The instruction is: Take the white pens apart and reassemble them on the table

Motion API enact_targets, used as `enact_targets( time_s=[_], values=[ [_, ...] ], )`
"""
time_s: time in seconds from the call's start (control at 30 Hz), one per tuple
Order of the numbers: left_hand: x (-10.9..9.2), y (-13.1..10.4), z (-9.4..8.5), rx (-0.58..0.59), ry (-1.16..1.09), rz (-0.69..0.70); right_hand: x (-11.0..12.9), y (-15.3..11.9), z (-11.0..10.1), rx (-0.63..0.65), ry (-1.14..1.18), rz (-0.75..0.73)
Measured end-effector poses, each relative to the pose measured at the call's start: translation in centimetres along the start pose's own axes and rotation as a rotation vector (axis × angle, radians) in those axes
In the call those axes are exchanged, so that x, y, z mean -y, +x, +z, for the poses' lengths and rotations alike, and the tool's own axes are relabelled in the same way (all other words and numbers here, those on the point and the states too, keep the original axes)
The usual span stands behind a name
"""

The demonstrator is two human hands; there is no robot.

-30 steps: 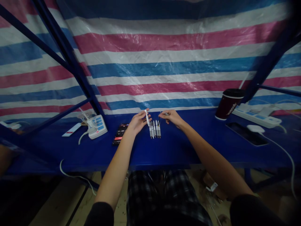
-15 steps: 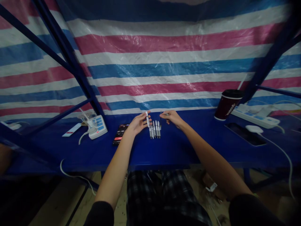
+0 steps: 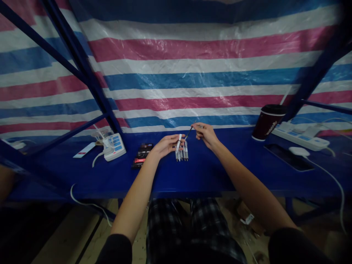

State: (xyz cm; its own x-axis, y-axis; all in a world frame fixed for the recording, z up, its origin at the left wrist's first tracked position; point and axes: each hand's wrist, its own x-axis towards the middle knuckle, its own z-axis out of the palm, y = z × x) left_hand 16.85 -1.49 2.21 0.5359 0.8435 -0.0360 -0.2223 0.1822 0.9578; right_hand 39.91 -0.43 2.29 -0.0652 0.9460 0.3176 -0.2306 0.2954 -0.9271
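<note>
My left hand [image 3: 165,145] is closed on a white pen [image 3: 179,141], pinched between thumb and fingers and held tilted above the blue table. A thin dark pen refill [image 3: 189,132] slants down from the fingertips of my right hand [image 3: 206,135], its lower end close to the white pen. Whether the two touch, I cannot tell. Below my left fingers lies a row of several white and grey pens [image 3: 186,154], side by side with their grey ends toward me; the left part of the row is partly covered by the held pen and fingers.
Left of my forearm lies a phone with a timer [image 3: 142,151]. Further left are a power strip [image 3: 115,146] and a white phone [image 3: 84,150]. To the right stand a dark cup with a straw [image 3: 268,123], a black phone [image 3: 287,157], a white charger [image 3: 299,151] and another power strip [image 3: 301,136].
My left hand has moved right with the white pen, now over the row. My right hand has risen slightly and shifted right, and the refill has gone from upright to slanted.
</note>
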Motion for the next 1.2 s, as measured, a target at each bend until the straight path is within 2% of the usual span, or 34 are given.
enact_targets(
  time_s=[0.17,0.5,0.67,0.73,0.83,0.9,1.0,1.1,1.2],
  values=[
    [0.2,0.0,0.4,0.119,0.052,-0.062,0.6,0.0,-0.2,-0.085,0.076,-0.066],
    [0.3,0.1,0.1,0.133,0.041,-0.051,0.0,0.0,0.1,-0.078,-0.051,-0.071],
    [0.2,0.1,0.1,0.012,0.029,-0.003,-0.8,-0.5,1.1,0.179,-0.285,-0.022],
    [0.0,0.2,-0.2,-0.066,0.037,0.047,-1.0,-0.3,1.1,0.22,-0.307,-0.011],
    [-0.2,0.5,-0.7,-0.2,0.06,0.156,-1.0,0.3,0.4,0.154,-0.227,0.033],
    [-0.1,0.7,-1.1,-0.302,0.156,0.231,-1.0,0.8,-0.5,0.108,-0.251,0.022],
    [0.1,0.9,-1.3,-0.409,0.481,0.363,-0.8,1.1,-1.5,0.076,-0.496,-0.147],
    [0.3,0.8,-1.0,-0.413,0.695,0.468,-0.8,1.0,-1.9,0.052,-0.664,-0.298],
    [0.3,0.6,-0.5,-0.396,0.732,0.483,-0.9,0.9,-2.0,0.069,-0.71,-0.313]
  ],
)
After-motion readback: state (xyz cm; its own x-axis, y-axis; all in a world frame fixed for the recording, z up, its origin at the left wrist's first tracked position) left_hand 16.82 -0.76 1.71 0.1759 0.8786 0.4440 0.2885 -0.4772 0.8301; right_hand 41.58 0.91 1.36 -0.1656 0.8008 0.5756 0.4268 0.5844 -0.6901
